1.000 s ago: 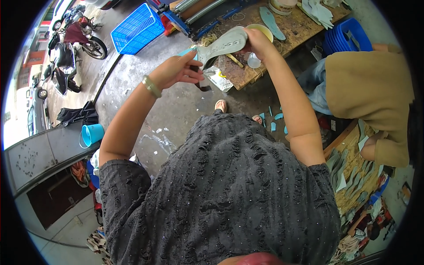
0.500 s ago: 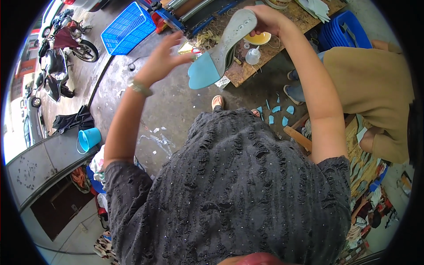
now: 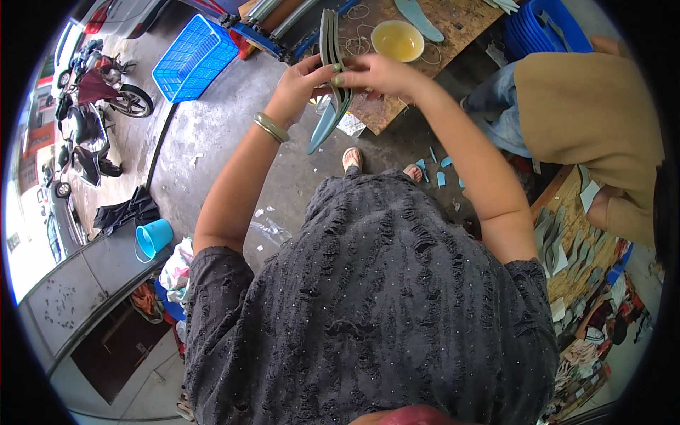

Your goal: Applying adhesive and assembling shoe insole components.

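Observation:
A small stack of shoe insoles [image 3: 330, 39] stands edge-on between my hands, grey along the edges with a light blue lower end. My left hand [image 3: 299, 86] pinches the stack from the left side, its thumb against the insoles. From the other side my right hand [image 3: 386, 75] grips the same stack, thumb next to the left thumb. Just beyond my right hand, a bowl of yellow liquid [image 3: 397, 42] sits on the worn wooden table [image 3: 453, 53]. A single grey-blue insole [image 3: 419, 20] lies on the table behind the bowl.
A blue plastic basket [image 3: 195, 60] is at the far left, beside a roller machine [image 3: 283, 18]. Light blue scraps [image 3: 441, 178] litter the floor near my feet. At right, a person in a brown garment [image 3: 581, 117] stands by a board with several insoles [image 3: 567, 241]. Blue crates [image 3: 545, 28] stand behind.
The insole stack has turned from face-up to edge-on and moved left. My left hand, open and apart before, now grips it, and my right hand has come down and left to meet it.

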